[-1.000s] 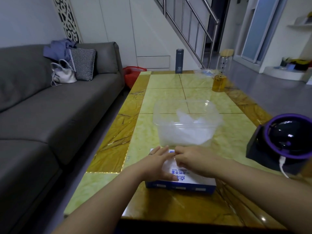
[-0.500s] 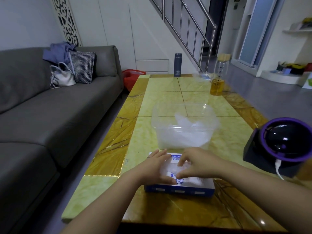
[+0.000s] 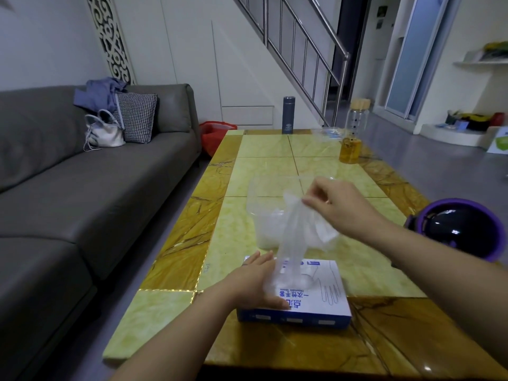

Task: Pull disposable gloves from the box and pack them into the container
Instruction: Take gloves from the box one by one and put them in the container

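Note:
A flat blue and white glove box (image 3: 313, 295) lies near the table's front edge. My left hand (image 3: 254, 281) rests flat on its left part, fingers straight. My right hand (image 3: 334, 204) is raised above the box and pinches the top of a thin clear glove (image 3: 291, 237). The glove hangs stretched down to the box's opening. Just behind the box stands a clear plastic container (image 3: 264, 213) with crumpled clear gloves inside.
A purple and black round device (image 3: 461, 226) sits at the table's right edge. At the far end are a dark flask (image 3: 288, 114), a jar of amber liquid (image 3: 350, 149) and a clear bottle (image 3: 356, 116). A grey sofa (image 3: 82, 188) runs along the left.
My right hand has lifted from the box top up and away, drawing a clear glove out of the opening. My left hand has stayed on the box.

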`<state>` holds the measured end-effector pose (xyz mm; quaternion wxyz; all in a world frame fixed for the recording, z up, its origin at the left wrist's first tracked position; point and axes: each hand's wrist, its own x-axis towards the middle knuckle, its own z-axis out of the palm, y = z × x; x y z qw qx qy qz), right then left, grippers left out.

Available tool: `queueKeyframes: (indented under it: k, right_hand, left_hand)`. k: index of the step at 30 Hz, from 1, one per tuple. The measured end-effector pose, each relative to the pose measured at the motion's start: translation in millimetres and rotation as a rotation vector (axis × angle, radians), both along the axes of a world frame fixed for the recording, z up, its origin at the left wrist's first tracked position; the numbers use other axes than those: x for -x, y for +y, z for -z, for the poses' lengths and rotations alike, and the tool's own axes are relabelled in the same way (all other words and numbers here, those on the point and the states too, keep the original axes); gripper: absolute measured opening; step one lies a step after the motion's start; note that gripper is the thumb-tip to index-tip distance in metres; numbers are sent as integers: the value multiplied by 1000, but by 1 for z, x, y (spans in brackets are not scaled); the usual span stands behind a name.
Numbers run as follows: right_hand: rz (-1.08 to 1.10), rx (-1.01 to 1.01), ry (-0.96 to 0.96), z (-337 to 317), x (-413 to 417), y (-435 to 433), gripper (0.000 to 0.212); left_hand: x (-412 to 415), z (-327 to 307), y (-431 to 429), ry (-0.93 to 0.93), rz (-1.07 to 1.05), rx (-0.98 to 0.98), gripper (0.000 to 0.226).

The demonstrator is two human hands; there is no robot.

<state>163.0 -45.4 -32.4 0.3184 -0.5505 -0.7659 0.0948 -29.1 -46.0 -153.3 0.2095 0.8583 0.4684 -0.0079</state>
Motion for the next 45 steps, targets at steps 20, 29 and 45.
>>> queueKeyframes:
  k: [20,29,45]
  right_hand:
    - [-112,23,8,-23,3,-22,29]
    - [-155,697,914,-21,-8,-20,57]
    - [-206,371,227,-58,-20,46,60]
  left_hand:
    - [-6,-100,-13,-1297,-297,576,24]
    - [2,-113,3,-1466,-351,429,21]
    - [29,-124,97,-1299,-643,131,34]
